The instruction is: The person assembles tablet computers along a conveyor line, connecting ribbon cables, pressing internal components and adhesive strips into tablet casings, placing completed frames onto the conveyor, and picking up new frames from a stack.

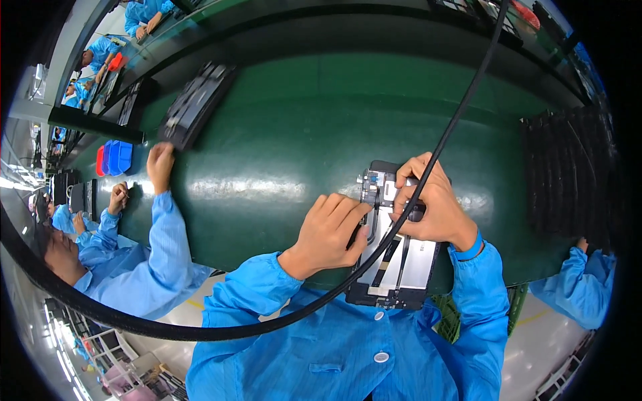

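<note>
An opened tablet-like device lies in front of me at the table's near edge. It has silver panels, dark strips down the middle and a circuit board at its far end, all in a black frame. My left hand is at its left side, thumb and fingers curled together in a pinch. Over the far right part of the device, my right hand has its fingers bent and pinched close to the board. Whatever either hand holds is too small or hidden to make out.
A black cable arcs across the view. The green table carries a black tray with a device, blurred, near a co-worker's hand. Blue and red bins stand at the left, a stack of black trays at the right.
</note>
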Action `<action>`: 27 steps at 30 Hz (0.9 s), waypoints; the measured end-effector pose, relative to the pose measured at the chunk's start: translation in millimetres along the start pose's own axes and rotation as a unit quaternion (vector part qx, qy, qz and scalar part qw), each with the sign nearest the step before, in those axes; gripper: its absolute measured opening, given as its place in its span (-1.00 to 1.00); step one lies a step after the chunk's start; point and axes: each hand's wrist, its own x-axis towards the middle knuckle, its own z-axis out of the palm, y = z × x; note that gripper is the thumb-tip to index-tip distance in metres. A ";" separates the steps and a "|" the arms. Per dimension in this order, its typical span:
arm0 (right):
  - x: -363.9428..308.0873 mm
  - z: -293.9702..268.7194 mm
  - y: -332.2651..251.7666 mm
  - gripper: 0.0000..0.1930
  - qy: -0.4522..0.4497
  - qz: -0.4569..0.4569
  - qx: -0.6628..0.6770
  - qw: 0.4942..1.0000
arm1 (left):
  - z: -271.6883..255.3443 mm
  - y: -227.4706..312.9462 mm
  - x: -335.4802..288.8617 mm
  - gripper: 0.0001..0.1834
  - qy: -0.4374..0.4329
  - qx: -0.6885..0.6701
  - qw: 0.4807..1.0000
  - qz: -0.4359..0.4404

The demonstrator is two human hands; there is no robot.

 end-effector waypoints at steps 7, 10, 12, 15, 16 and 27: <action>-5.9 4.0 4.2 -0.85 0.051 -0.043 -0.016 0.998 | 1.8 -8.8 2.4 -0.64 -0.020 0.028 0.998 0.052; -9.4 -2.3 3.6 -0.86 0.062 -0.056 -0.028 0.996 | 7.0 -13.6 -3.9 -0.65 -0.001 0.026 0.999 0.048; -11.6 -10.4 2.1 -0.87 0.062 -0.058 -0.042 0.996 | 8.1 -13.7 -6.1 -0.66 0.012 0.019 0.999 0.046; -13.2 -25.5 -4.1 -0.93 0.027 0.006 -0.057 0.998 | 3.8 -23.0 1.0 -0.67 0.032 0.031 0.996 0.080; -14.7 -28.9 -4.0 -0.93 0.030 0.004 -0.060 0.998 | 2.9 -22.5 3.7 -0.67 0.033 0.032 0.995 0.084; -31.4 -60.6 6.5 -0.80 -0.064 0.163 0.062 0.983 | 15.4 -10.2 42.2 -0.68 -0.089 -0.058 0.981 0.165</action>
